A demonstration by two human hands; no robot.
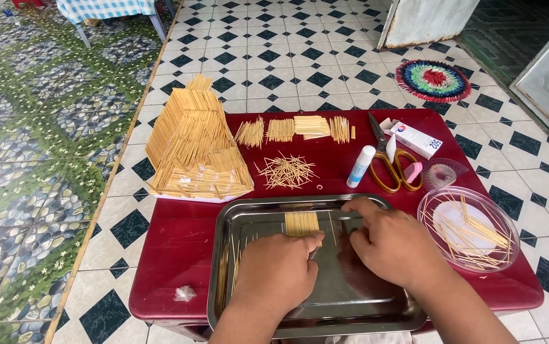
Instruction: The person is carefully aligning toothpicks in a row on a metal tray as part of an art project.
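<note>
A steel tray rests on the near part of a dark red table. Inside it lies a small flat panel of toothpicks set side by side. My left hand lies palm down in the tray, its fingers at the panel's near edge. My right hand is also in the tray, fingertips at the panel's right side next to a single loose toothpick. Whether either hand pinches a stick is hidden.
A toothpick house stands at the table's left. Flat toothpick bundles and a loose pile lie behind the tray. A glue stick, scissors, a small box and a clear lid holding toothpicks sit to the right.
</note>
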